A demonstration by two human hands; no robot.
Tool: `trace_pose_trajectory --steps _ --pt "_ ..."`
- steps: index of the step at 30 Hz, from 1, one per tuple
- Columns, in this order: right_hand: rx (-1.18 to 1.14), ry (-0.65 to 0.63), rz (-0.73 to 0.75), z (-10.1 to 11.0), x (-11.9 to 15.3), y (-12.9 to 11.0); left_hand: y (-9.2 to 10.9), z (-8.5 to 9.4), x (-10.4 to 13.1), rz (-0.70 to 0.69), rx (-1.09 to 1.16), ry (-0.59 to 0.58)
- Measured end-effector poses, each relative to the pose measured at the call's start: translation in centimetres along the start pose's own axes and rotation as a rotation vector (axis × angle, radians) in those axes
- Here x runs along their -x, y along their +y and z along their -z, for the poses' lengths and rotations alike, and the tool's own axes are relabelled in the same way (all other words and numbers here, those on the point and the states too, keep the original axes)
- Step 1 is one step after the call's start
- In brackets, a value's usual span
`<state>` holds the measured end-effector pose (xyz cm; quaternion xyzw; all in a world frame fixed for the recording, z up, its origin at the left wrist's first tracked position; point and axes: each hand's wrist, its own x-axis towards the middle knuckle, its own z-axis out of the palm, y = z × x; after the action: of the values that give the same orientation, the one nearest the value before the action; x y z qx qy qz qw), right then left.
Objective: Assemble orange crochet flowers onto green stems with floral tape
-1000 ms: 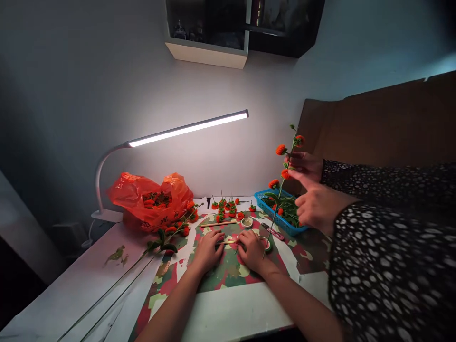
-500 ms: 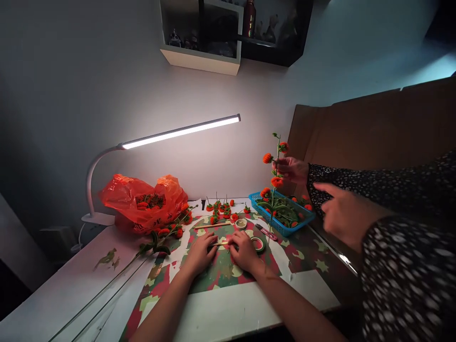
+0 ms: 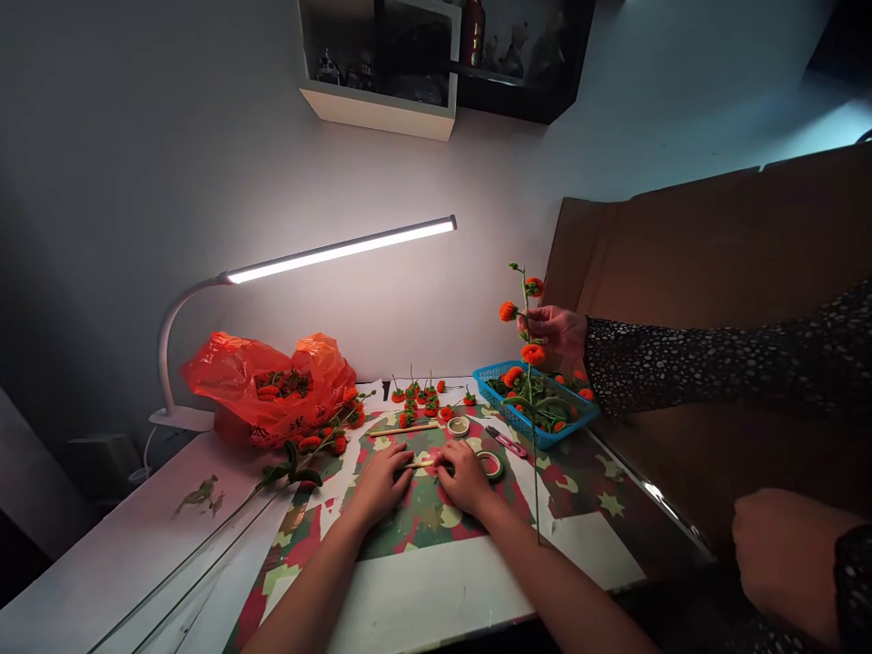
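My left hand point(image 3: 382, 483) and my right hand point(image 3: 463, 476) rest on the patterned table mat point(image 3: 409, 536). A thin pale wooden stick point(image 3: 422, 463) runs between them, its ends under my curled fingers. Close beside my right hand lies a roll of green tape point(image 3: 490, 466). Another stick point(image 3: 403, 430) and a second tape roll point(image 3: 459, 426) lie just beyond my hands. At the right, another person's hand point(image 3: 555, 329) holds up a stem of orange flowers point(image 3: 533, 354). That person's other hand point(image 3: 790, 554) is lower right, its fingers folded.
Several small orange flowers point(image 3: 422, 400) lie behind the sticks. A pink cutter point(image 3: 506, 441) is near a blue basket point(image 3: 559, 434) of green pieces. On the left are a red plastic bag point(image 3: 238, 391), long-stemmed flowers point(image 3: 300, 468) and a lit lamp point(image 3: 341, 249). Cardboard point(image 3: 715, 263) leans at right.
The other person's free hand has moved from pointing at the flowers down to the lower right and folded. The flower stem has shifted and now hangs more upright. My hands stay put.
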<state>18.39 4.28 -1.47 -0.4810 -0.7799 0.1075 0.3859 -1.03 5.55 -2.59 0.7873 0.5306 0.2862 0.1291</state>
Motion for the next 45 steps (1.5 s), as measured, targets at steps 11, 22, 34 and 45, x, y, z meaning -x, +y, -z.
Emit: trace_pose_trajectory --steps 11,22,34,45 --pt "-0.04 -0.002 -0.002 0.0 0.2 0.2 0.3 0.2 0.1 0.003 -0.011 -0.013" --pt "-0.001 -0.02 -0.01 0.0 0.0 0.2 0.2 0.3 0.1 -0.01 -0.01 -0.016" --pt "0.006 0.006 -0.012 -0.3 0.1 0.3 -0.4 -0.1 0.0 -0.034 -0.007 0.015" --pt "-0.017 -0.03 0.027 -0.2 0.3 0.3 0.8 0.3 0.7 0.019 0.014 0.0"
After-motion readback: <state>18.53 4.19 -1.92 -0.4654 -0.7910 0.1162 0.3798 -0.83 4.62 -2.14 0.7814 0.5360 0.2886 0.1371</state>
